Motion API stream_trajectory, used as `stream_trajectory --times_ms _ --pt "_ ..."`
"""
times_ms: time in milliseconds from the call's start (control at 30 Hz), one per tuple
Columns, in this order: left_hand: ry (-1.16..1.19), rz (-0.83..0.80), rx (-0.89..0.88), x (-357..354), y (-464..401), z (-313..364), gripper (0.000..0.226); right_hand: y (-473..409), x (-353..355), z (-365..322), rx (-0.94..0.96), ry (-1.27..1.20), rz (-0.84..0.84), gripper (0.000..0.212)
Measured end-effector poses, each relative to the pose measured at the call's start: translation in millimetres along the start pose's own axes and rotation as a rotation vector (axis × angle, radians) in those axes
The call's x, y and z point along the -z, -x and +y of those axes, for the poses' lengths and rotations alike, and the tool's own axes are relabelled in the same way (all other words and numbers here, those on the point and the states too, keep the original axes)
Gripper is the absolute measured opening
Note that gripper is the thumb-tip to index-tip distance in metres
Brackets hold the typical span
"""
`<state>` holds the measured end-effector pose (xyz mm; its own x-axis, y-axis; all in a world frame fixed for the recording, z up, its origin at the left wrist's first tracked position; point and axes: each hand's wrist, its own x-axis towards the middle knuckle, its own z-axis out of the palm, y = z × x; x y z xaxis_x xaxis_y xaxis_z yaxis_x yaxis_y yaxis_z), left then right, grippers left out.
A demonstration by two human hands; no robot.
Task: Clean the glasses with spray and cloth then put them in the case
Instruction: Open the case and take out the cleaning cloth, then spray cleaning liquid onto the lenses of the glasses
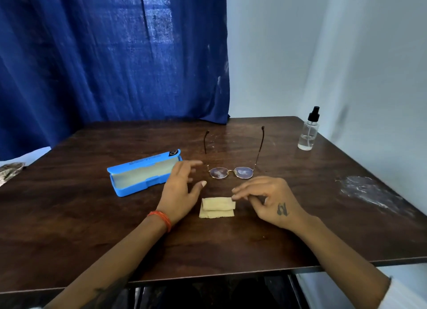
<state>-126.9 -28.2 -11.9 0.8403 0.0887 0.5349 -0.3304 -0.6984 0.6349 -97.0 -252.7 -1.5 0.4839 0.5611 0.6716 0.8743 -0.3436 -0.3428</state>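
Fingers [240, 191] loosely spread, touching folded cloth [217, 207]

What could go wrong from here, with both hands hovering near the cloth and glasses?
1. The glasses rest lens-down with temples open and sticking up; either hand could catch a temple and drag the lenses across the table.
2. The spray bottle stands near the table's far right edge; a hasty reach by the right hand might tip it off.
3. The folded cloth may pick up grit from the table and scratch the lenses.
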Motion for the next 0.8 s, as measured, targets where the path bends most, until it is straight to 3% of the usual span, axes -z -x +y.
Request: stream_trajectory --times_ms 133,300,600,800 --pt "0.200 -0.134 0.250 -14 -27 -7 0.070 -1 26 6 -0.017 -0.020 0.298 0.028" --pt "0.275 -0.181 0.260 -30 -45 -16 0.061 -16 57 36 -0.138 0.174 0.562 0.037" --pt "0.280 -0.097 0.240 -44 -65 -22 0.046 -58 79 138 -0.493 0.442 0.453 0.062" --pt "0.339 -0.108 0.279 -44 -67 -27 0.040 -65 72 174 -0.745 0.358 0.465 0.079"
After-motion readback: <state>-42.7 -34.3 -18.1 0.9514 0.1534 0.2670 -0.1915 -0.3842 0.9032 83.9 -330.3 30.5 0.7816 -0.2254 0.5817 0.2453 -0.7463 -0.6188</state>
